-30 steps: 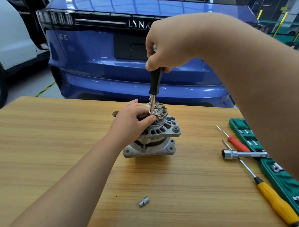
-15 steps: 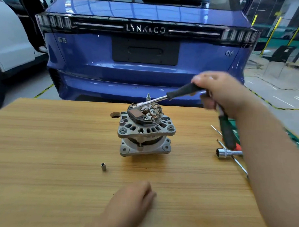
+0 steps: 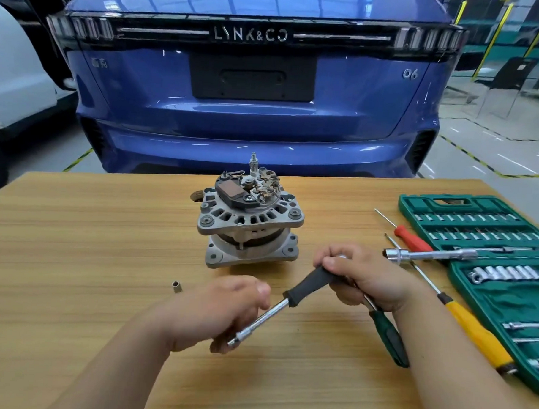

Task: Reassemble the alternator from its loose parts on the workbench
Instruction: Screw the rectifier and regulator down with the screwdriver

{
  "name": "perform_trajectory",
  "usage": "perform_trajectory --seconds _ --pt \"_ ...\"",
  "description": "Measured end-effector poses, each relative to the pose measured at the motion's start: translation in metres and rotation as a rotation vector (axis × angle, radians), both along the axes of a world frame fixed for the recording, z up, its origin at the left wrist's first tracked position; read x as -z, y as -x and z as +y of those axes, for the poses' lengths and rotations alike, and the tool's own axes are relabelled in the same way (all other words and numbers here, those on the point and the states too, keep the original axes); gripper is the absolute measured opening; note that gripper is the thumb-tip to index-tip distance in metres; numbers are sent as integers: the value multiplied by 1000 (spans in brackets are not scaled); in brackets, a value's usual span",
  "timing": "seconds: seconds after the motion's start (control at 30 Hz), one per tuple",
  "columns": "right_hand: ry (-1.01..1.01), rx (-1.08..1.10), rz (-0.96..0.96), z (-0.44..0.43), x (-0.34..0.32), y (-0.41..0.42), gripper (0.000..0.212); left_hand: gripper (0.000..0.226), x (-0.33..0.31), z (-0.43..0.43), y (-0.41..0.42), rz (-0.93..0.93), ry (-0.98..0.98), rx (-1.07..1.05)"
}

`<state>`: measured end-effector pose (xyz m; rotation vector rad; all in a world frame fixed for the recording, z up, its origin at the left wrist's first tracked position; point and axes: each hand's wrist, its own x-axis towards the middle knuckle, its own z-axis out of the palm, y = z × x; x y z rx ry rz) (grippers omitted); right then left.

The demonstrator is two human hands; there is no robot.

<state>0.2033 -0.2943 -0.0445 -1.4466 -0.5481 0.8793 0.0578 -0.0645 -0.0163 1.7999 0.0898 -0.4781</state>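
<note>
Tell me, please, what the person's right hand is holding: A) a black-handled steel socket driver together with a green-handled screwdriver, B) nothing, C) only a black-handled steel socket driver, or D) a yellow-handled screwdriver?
A: the right hand grips the black-handled steel socket driver and the green-handled screwdriver together, while the yellow-handled screwdriver lies untouched on the wooden workbench.

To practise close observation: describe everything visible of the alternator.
The alternator stands upright on the workbench, beyond the left hand and right hand, neither touching it. Its grey metal housing has two stacked halves with slotted vents and bolted corner lugs, a dark band between them. On top sit a black block, coppery parts and a threaded stud.
</note>
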Motion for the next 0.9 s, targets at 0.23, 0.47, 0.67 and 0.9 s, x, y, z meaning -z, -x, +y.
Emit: perform_trajectory --seconds 0.23,0.47,0.67,0.9 --pt "111 0 -60 -24 14 -16 16 46 19 -30 4 14 -349 225" --pt "3 65 -69 -32 12 -14 13 45 9 -26 1 187 -75 244" --pt "123 640 -279 -90 3 -38 18 47 20 -43 -21 -92 -656 213" --pt "103 805 -257 -51 10 -28 15 30 75 -114 -104 -452 -1197 106"
